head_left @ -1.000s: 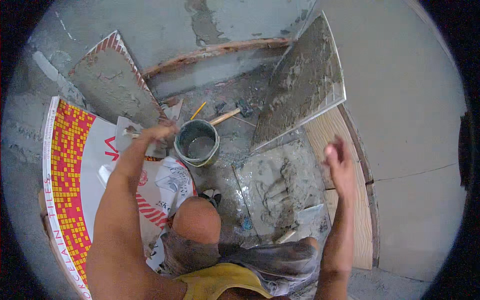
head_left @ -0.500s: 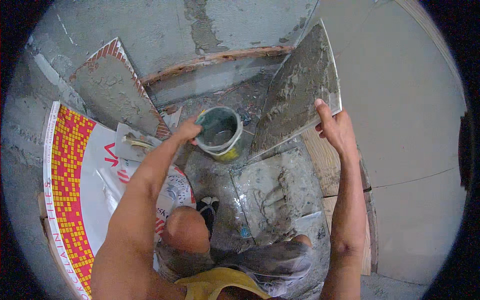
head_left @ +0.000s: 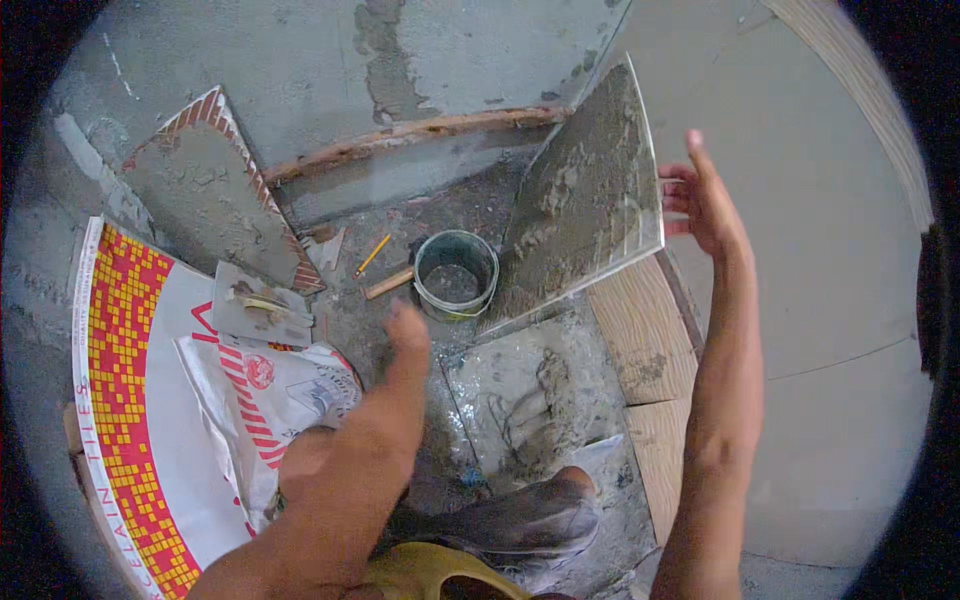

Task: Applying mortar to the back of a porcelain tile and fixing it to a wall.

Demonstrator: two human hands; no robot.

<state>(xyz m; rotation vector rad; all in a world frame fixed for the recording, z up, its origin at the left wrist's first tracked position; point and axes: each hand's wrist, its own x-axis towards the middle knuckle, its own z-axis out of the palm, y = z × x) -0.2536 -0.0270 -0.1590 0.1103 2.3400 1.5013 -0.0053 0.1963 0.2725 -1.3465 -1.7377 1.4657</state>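
Observation:
A large tile (head_left: 585, 190), its facing side spread with grey mortar, leans upright at the back right. My right hand (head_left: 712, 205) is at its right edge, thumb raised and fingers spread, the fingertips touching or close to the edge. Left of the tile's lower corner stands a dark bucket (head_left: 457, 305) with a pale rim. My left hand (head_left: 408, 328) is just short of the bucket and apart from it, blurred, with its fingers mostly hidden. By the bucket lie a wooden handle (head_left: 390, 283) and a yellow pencil (head_left: 374, 255).
Another mortar-coated tile (head_left: 210, 185) leans at the back left. A trowel (head_left: 262, 308) lies beside a white bag (head_left: 325, 385) and a red-and-yellow patterned carton sheet (head_left: 130, 400). Wet mortar (head_left: 545, 395) covers the floor ahead, alongside wood-grain tiles (head_left: 645, 335).
My left hand has let go of the bucket and drawn back toward me; the bucket sits slightly further right, uncovering the pencil and handle. My right hand has loosened its grip on the tile's edge.

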